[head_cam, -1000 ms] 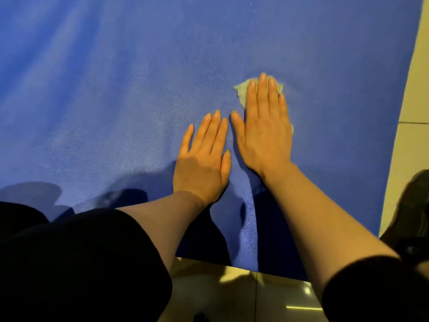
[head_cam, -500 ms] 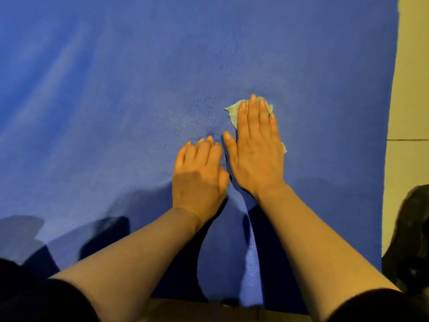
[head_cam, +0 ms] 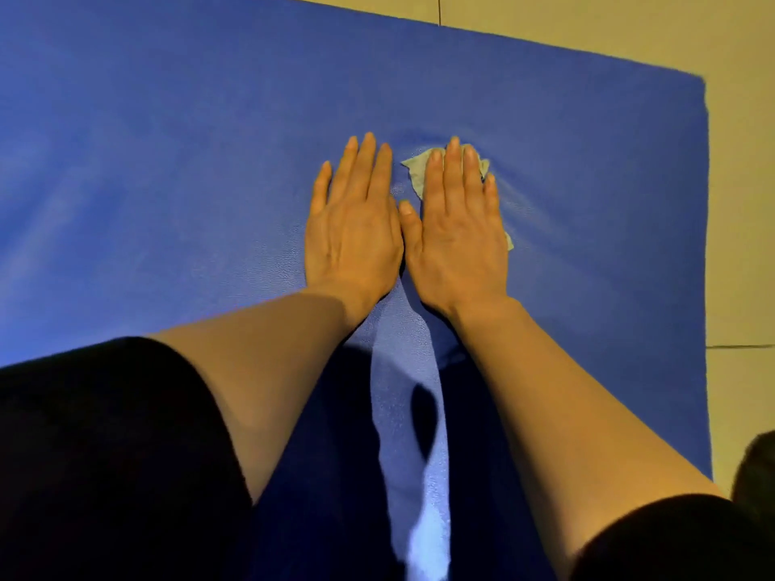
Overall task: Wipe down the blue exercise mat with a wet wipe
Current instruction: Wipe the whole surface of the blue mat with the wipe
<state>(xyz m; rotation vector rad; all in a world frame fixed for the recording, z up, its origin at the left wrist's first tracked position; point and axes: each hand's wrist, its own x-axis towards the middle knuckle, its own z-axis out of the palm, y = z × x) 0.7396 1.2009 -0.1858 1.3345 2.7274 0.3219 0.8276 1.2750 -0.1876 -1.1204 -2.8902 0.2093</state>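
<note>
- Flat, fingers straight: right hand [head_cam: 455, 228] presses the wipe [head_cam: 415, 171] onto the mat [head_cam: 167, 161]; no curl, no pinch.
- Flat too, holding nothing: left hand [head_cam: 354, 222], palm down on the mat just beside the right, thumbs close to touching.
- Wipe mostly hidden under the right palm, with a corner out past the fingertips and a scrap at the palm's outer edge.
- Pushed farther up the mat than half a second ago; far edge and right corner now in view, with floor [head_cam: 746, 203] beyond.
- Left fingers straightened from the bent knuckles of half a second ago, now level with the right hand.
- Slight ripple in the mat ahead of the wipe, likely from the forward push.
- Judged a forward stroke reaching toward the far end; wide area to the left apparently not yet covered by this pass.
</note>
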